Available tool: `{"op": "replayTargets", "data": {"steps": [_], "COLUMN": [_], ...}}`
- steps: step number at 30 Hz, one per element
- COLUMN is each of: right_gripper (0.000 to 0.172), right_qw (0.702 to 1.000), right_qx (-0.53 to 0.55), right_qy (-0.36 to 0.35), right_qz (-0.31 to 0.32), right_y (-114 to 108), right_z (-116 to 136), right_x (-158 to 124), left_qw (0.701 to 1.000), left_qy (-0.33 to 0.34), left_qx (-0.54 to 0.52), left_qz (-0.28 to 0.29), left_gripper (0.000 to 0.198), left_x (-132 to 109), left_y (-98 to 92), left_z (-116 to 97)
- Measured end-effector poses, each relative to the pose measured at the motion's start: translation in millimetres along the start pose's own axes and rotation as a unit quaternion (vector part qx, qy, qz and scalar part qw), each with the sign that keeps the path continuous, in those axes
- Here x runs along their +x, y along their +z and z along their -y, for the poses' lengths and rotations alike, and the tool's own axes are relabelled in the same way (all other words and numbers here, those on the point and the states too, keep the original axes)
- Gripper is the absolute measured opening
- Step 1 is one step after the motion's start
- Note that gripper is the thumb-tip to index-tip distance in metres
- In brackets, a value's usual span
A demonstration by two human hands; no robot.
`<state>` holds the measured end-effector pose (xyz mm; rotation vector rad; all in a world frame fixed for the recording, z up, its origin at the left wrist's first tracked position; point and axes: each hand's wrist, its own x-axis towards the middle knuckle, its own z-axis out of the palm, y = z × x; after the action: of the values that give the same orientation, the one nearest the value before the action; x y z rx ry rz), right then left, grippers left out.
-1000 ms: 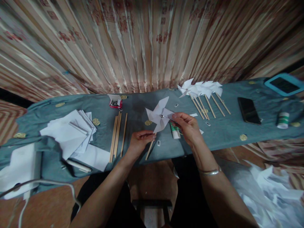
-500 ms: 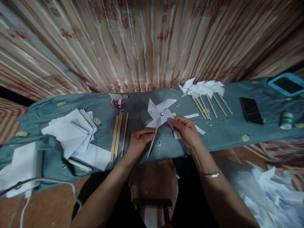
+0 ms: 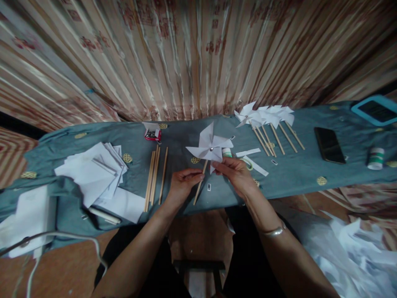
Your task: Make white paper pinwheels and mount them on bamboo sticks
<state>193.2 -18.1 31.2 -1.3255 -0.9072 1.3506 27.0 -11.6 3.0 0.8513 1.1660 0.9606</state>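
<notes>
The pinwheel is hanging over the table; the left hand is pinching its stick at seven o'clock, the right hand pinching a lower blade toward five. Pulling too hard would probably be creasing the paper or loosening the metal centre. Around half past nine, an open red box is holding small shiny metal pieces.

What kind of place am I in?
Probably a home room used for crafts: patterned beige fabric curtains hang behind a grey-green cloth-covered table, and a white paper pinwheel on a wooden stick is held over it.
</notes>
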Motion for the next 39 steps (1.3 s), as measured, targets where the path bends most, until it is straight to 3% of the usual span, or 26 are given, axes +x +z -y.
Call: {"op": "replayTargets", "data": {"steps": [6,14,16,20,22,28,32,39], "right_gripper": [0.045,0.044,0.043,0.027,0.02,0.014,0.011,0.029], "right_qw": [0.998,0.991,0.988,0.966,0.959,0.978,0.982,0.993], "right_qx": [-0.051,-0.106,-0.109,-0.077,-0.057,-0.037,-0.024,-0.009], "right_qy": [-0.024,-0.076,-0.103,-0.177,-0.189,-0.144,-0.125,-0.064], "right_qz": [0.033,0.003,-0.035,-0.172,-0.202,-0.144,-0.139,-0.101], "right_y": [2.6,-7.5,-13.5,-26.8,-31.0,-31.0,-28.1,-22.9], "right_z": [-2.7,1.3,6.7,16.1,17.5,12.8,11.0,9.8], "right_x": [-1.9,-5.4,-6.2,-3.5,-0.8,2.5,1.2,-0.8], "left_qw": [1.0,1.0,1.0,1.0,1.0,0.999,0.999,1.0], "left_qy": [0.002,0.006,0.004,-0.01,-0.014,-0.016,-0.017,-0.008], "left_qx": [0.001,0.01,0.01,0.008,0.011,0.016,0.003,0.001], "left_qz": [0.008,-0.004,-0.004,0.012,0.023,0.033,0.029,0.019], "left_gripper": [0.026,0.029,0.031,0.03,0.027,0.026,0.027,0.026], "left_x": [-0.3,2.3,2.9,1.5,0.2,-1.9,-1.8,-0.7], "left_y": [0.7,-2.4,-3.5,-4.5,-4.3,-2.3,-2.0,-2.5], "left_z": [0.9,0.2,0.2,-0.8,-1.2,-0.9,-1.3,-2.8]}}
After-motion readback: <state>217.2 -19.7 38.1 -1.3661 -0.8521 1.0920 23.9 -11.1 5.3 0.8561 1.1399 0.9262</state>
